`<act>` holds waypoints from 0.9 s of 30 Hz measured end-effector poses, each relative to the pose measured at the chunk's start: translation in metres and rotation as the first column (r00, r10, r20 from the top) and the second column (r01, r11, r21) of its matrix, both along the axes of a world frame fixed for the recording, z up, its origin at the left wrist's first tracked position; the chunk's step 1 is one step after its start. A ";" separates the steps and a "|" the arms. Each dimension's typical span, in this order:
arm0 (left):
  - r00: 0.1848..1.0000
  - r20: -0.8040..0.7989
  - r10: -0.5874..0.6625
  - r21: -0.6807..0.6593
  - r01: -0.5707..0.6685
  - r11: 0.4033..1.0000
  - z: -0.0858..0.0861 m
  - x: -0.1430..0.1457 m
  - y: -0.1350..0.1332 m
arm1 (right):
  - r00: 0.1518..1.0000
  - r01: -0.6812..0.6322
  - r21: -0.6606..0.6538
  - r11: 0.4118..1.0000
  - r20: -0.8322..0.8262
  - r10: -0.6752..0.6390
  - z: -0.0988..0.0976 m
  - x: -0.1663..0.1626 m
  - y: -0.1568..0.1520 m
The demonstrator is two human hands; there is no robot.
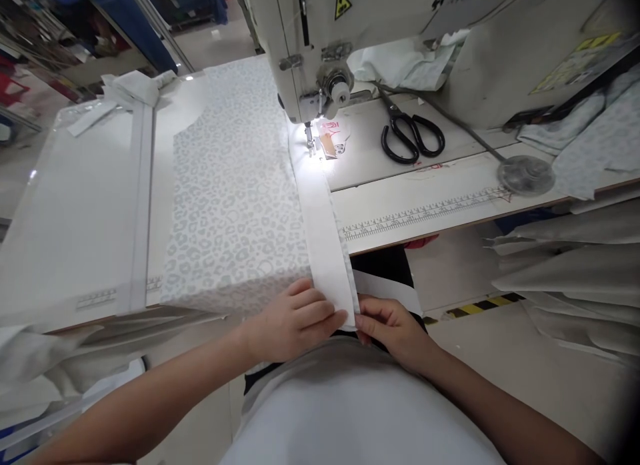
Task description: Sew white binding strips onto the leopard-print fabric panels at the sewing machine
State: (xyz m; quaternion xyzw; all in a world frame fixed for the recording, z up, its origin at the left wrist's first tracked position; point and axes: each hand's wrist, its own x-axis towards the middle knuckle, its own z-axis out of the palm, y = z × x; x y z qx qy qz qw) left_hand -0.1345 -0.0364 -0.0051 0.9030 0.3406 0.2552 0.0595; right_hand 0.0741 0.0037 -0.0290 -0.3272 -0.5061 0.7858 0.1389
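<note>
A pale leopard-print fabric panel (235,191) lies on the sewing table (80,205), with a plain white strip (325,238) along its right edge running up to the needle and presser foot (311,139) of the sewing machine (320,45). My left hand (293,321) has its fingers curled on the near end of the strip and fabric at the table's front edge. My right hand (393,328) pinches the strip's near end from the right side, just off the table edge.
Black scissors (413,137) lie right of the needle. A round metal disc (526,174) on a rod sits further right. Folded fabric pieces (590,128) pile at the right edge. A long white strip (141,198) lies on the left. A printed ruler (425,217) marks the table front.
</note>
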 end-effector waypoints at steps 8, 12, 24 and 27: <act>0.999 -0.038 -0.004 0.023 0.005 1.000 -0.003 0.001 -0.001 | 0.997 0.051 -0.208 0.977 -0.042 -0.061 -0.011 0.001 -0.001; 0.999 -0.032 0.022 0.055 -0.020 0.998 -0.007 0.005 -0.004 | 0.986 0.114 -0.427 0.897 -0.065 -0.156 -0.014 -0.004 -0.002; 0.993 0.065 0.096 -0.016 -0.095 0.995 -0.004 0.014 -0.012 | 0.993 0.054 0.827 0.559 0.014 -0.116 0.010 0.010 0.007; 0.992 0.083 0.098 -0.115 -0.088 0.989 0.010 0.015 -0.005 | 0.999 -0.041 0.988 0.152 0.038 0.021 0.016 0.003 0.016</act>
